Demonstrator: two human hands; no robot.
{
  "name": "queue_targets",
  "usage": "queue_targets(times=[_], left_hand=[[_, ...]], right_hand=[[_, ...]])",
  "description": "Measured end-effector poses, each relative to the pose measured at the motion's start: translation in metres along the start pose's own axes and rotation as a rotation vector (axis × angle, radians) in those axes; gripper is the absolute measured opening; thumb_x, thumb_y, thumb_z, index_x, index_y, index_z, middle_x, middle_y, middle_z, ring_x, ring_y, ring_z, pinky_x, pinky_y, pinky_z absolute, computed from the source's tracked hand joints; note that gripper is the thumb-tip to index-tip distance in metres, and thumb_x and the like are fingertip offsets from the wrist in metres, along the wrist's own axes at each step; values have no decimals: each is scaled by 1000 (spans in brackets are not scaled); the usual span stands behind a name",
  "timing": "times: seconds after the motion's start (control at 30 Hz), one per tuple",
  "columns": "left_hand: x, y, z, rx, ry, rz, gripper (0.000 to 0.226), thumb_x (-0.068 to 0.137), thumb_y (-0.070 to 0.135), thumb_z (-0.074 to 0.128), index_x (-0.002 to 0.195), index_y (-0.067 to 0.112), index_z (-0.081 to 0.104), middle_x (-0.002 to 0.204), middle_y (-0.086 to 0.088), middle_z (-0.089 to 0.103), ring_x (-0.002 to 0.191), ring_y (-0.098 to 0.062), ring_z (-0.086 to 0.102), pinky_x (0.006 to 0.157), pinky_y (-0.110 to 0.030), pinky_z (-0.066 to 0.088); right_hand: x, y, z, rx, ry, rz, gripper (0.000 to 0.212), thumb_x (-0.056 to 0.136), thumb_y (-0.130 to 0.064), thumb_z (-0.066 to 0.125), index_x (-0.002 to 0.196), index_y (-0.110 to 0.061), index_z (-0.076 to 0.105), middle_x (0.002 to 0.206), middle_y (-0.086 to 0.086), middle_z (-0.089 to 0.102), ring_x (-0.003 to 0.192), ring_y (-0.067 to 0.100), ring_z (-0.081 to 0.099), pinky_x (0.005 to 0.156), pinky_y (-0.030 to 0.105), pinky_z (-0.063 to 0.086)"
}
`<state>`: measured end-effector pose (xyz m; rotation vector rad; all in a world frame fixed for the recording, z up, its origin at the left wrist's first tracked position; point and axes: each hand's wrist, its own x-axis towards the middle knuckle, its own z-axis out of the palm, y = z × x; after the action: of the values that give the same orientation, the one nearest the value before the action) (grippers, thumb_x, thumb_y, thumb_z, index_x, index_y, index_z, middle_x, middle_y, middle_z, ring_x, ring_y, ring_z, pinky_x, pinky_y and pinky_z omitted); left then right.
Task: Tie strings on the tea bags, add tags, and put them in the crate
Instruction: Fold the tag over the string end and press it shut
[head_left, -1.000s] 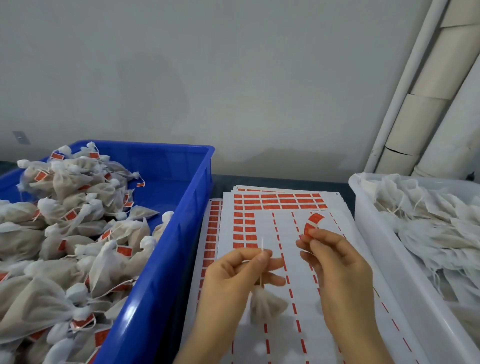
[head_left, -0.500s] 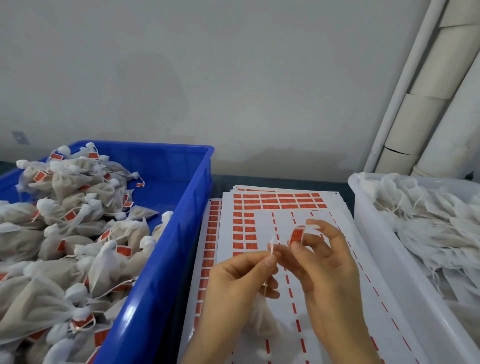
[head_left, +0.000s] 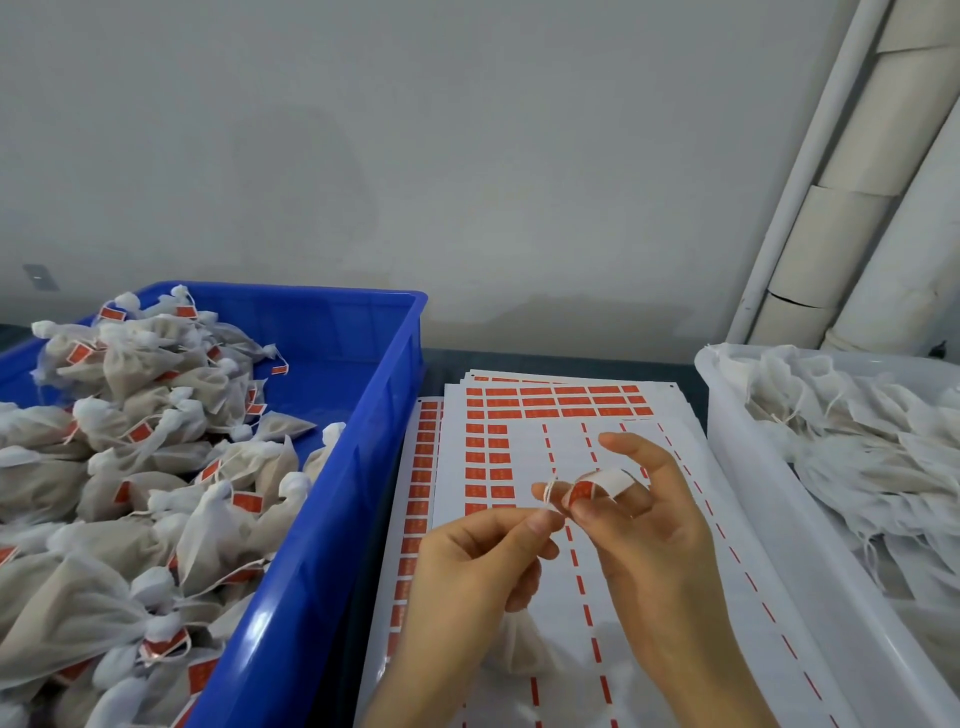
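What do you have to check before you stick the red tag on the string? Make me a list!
1. String pinched in the left hand grip: ok.
2. Tag held by the right hand: ok.
3. Tag's sticky side facing the string: cannot tell.
4. Tea bag hanging below the left hand: ok.
5. Blue crate has room left: ok.

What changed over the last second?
The right hand moved left, bringing the red-and-white paper tag from apart up to the end of the thin white string; the hands now touch. The left hand still pinches the string, with the small mesh tea bag hanging below. The blue plastic crate, white plastic bin and sticker sheets are unchanged.
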<state>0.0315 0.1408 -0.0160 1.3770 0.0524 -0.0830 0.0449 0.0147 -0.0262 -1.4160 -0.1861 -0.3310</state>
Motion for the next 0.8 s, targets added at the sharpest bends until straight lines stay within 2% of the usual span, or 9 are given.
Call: queue_targets(times=[0.07,0.13,0.17,0.27,0.33,0.47,0.67,0.73,0.8], left_hand=[[1,0,0,-11,19,-14,27,53,41,66,65,19,77,57,-2,64,41,-8,48,41,-16,39],[1,0,0,-16,26,-28,24,55,40,65,61,20,75,58,-2,65,40,-7,48,40,-16,38],[1,0,0,-16,28,-34,22,56,40,65,59,20,75,58,-2,65,40,-7,48,40,-15,38],[0,1,0,-23,14,-42,19,60,37,65,59,20,74,58,-1,65,40,-6,46,41,-15,37],[0,1,-1,-10,4,-44,16,67,33,67,59,21,74,57,-1,65,39,-5,46,41,-16,38],[-1,0,0,21,-27,-37,16,63,36,67,58,23,74,55,1,64,38,-5,46,41,-15,38],[-1,-3,2,-10,-15,-6,17,65,34,66,74,24,77,71,-3,73,46,-9,57,47,-15,45],[0,-4,3,0,-8,-11,9,73,26,67,73,24,76,72,-4,73,47,-10,58,47,-16,47],[2,-6,3,22,2,-24,13,80,19,67,71,23,75,72,-3,74,47,-9,58,47,-16,47]], right_hand=[[0,2,-1,-46,9,-29,43,64,-27,73,103,-37,57,88,-38,63,85,-13,62,58,1,44],[-1,2,-1,-103,-6,-39,36,73,-16,70,100,-34,55,80,-47,58,79,-25,55,54,-5,38],[-1,2,0,-116,-18,-37,37,73,-18,71,100,-37,57,83,-43,60,81,-22,57,55,-4,39],[-3,-2,2,-118,-68,-37,46,63,-34,76,99,-53,56,90,-14,72,90,4,67,66,6,48],[-4,-3,2,-116,-73,-49,45,62,-36,71,102,-49,55,87,-7,73,90,10,68,68,8,49],[-4,-3,3,-105,-45,-56,47,63,-36,68,109,-34,54,84,-5,72,87,12,69,67,9,49],[-2,-3,1,-15,41,-19,47,57,-46,70,103,-48,58,89,-1,72,91,18,69,77,21,55],[-1,-2,0,-37,74,-23,47,60,-47,69,105,-47,56,93,-6,72,94,16,68,85,30,53],[1,-1,-1,-62,116,-17,47,60,-48,68,106,-44,56,96,-11,71,95,13,68,87,37,52]])
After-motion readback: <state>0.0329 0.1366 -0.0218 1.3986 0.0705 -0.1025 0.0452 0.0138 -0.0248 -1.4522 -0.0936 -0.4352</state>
